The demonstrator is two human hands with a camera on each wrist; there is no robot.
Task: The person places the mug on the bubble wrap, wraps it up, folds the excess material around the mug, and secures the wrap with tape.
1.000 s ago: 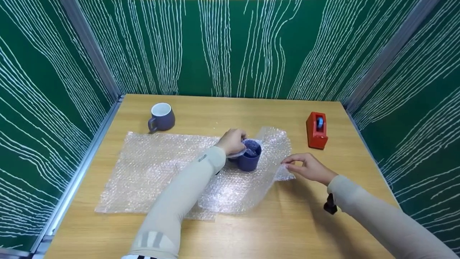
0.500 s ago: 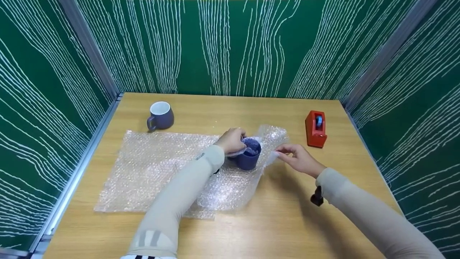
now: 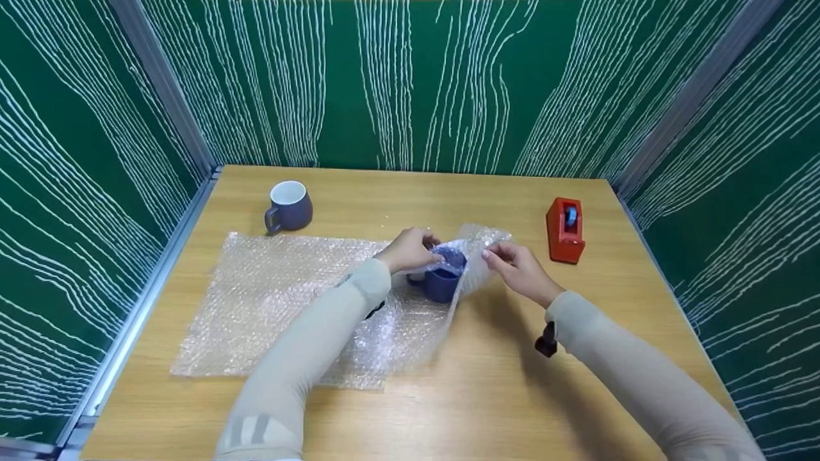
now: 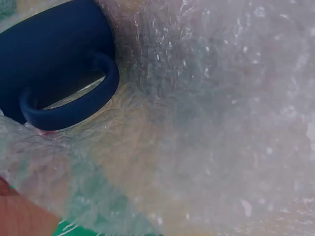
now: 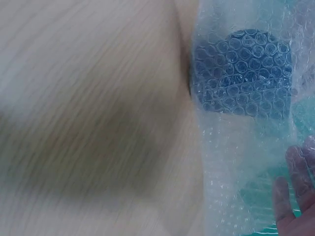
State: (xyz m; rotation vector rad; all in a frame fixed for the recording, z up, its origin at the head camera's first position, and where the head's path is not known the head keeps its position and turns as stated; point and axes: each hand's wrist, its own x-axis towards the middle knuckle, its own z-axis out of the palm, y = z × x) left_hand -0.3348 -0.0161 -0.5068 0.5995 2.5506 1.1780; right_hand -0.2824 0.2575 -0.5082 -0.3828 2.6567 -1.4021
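- We should draw the wrap snugly round the mug.
- Our left grip pinches wrap by the mug; our right grip pinches the raised edge (even tension helps).
- The mug stands upright on the wrap.

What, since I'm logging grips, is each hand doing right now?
Left hand: at the wrap by the near mug's mouth; whether pinching it cannot be told.
Right hand: closed, pinching the wrap's lifted end.
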